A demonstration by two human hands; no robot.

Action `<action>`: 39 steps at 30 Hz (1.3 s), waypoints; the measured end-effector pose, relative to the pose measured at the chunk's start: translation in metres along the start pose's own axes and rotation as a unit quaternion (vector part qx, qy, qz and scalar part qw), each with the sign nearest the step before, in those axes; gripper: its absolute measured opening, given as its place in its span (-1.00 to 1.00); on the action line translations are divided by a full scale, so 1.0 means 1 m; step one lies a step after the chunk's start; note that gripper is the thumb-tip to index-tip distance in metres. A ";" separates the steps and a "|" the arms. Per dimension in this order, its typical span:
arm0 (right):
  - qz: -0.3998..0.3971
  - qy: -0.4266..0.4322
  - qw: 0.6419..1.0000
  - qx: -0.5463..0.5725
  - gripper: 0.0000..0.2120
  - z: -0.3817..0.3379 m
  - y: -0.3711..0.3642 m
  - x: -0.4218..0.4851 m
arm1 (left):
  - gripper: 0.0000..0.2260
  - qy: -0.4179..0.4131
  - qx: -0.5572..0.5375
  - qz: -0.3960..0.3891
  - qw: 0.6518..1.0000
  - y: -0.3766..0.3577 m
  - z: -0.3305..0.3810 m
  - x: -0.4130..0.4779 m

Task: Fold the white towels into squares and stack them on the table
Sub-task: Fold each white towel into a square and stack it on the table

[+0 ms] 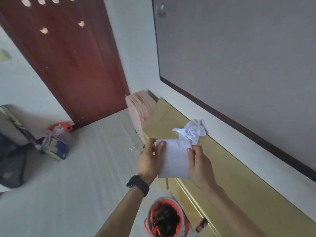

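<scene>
In the middle of the view, over the left edge of the yellow table (227, 168), the person holds a folded white towel (176, 159) between both hands. The towel is a flat, almost square piece, and it is not possible to tell if it touches the table top. The left hand (150, 159) pinches the left side of the towel: the thumb lies on the top face near the far corner, and the other fingers go under the cloth, so they are hidden. The right hand (199, 166) pinches the right side in the same way, with the thumb on top at the edge and the other fingers hidden below. A black watch (137, 184) sits on the left wrist.

Just beyond the folded towel, a crumpled heap of white towels (193, 132) lies on the table, near the wall. A big grey board (239, 48) with a dark frame hangs on this wall above the table.

On the floor, near the person, stands a red bucket (150, 212) with something dark inside. A pink radiator (138, 108) stands at the far end of the table, and a dark red door (77, 57) is behind it to the left. A blue and yellow box (56, 147) lies on the floor at the left.
</scene>
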State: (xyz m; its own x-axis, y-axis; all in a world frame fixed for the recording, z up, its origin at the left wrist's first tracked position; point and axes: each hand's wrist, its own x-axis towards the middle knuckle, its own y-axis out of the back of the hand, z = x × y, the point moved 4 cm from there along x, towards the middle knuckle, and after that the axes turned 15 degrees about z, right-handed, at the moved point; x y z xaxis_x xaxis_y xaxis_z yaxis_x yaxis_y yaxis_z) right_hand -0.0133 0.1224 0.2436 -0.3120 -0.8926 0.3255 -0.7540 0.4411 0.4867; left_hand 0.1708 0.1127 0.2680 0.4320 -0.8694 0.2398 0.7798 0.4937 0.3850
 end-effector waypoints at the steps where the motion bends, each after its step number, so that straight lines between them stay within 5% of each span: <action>1: -0.009 0.015 1.000 0.008 -0.84 -0.022 -0.021 -0.009 | -0.84 0.003 -0.009 0.018 1.000 0.031 -0.007 0.007; 10: -0.107 0.004 0.975 0.194 -0.66 -0.240 -0.199 -0.128 | -0.69 0.028 -0.038 0.164 0.985 0.314 -0.100 0.048; 16: -0.178 0.055 0.955 0.231 -0.73 -0.360 -0.297 -0.205 | -0.48 0.065 -0.023 0.264 0.962 0.478 -0.156 0.048; 21: -0.246 0.104 0.932 0.247 -0.78 -0.436 -0.376 -0.264 | -0.67 0.107 -0.057 0.342 0.932 0.580 -0.199 0.048; 26: -0.312 0.122 0.905 0.263 -0.74 -0.491 -0.471 -0.308 | -0.63 0.130 -0.022 0.419 0.898 0.668 -0.255 0.080; 39: -0.376 0.204 0.852 0.303 -0.78 -0.673 -0.737 -0.361 | -0.80 0.174 0.048 0.544 0.819 0.878 -0.374 0.225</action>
State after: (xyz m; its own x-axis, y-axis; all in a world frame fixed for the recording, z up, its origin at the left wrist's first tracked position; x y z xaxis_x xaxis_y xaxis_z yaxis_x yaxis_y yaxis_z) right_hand 1.0440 0.1829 0.3130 0.5243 -0.7397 0.4218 -0.8504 -0.4805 0.2145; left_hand 1.1220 0.3424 0.3265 0.9638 0.1416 0.2259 -0.1850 0.9653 0.1842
